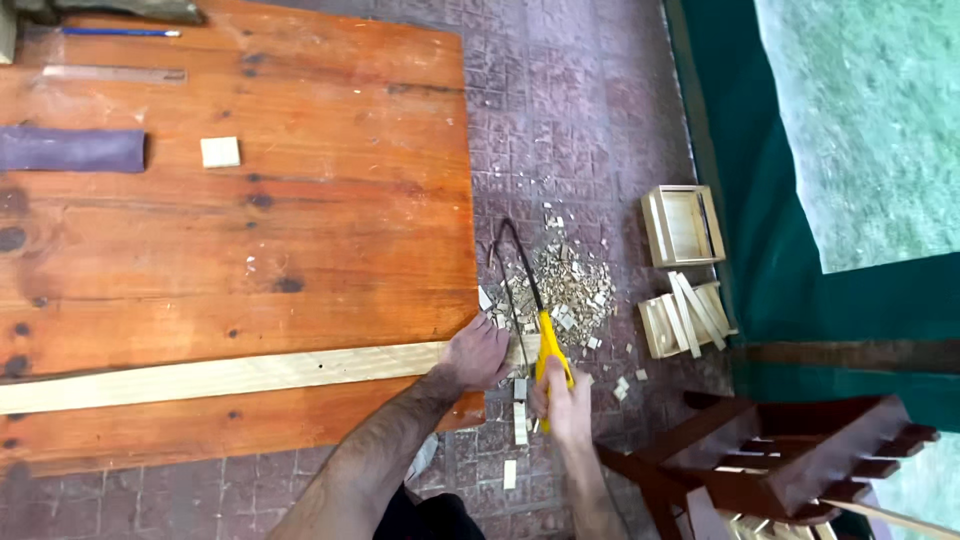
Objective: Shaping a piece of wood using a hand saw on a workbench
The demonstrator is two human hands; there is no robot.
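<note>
A long pale wooden slat (220, 377) lies across the front of a reddish wooden table (300, 230), its right end sticking out past the table's edge. My left hand (478, 353) presses down on that end of the slat. My right hand (562, 392) grips the yellow handle of a hacksaw (530, 300) with a dark curved frame, held just right of the table edge against the slat's overhanging tip. Below the saw, a heap of wood offcuts (575, 285) covers the tiled floor.
On the table lie a small wooden block (220, 152), a purple flat piece (72, 149), a metal ruler (112, 74) and a blue pen (118, 32). Two small wooden crates (683, 226) sit on the floor at right. A dark red wooden chair (790, 470) stands at lower right.
</note>
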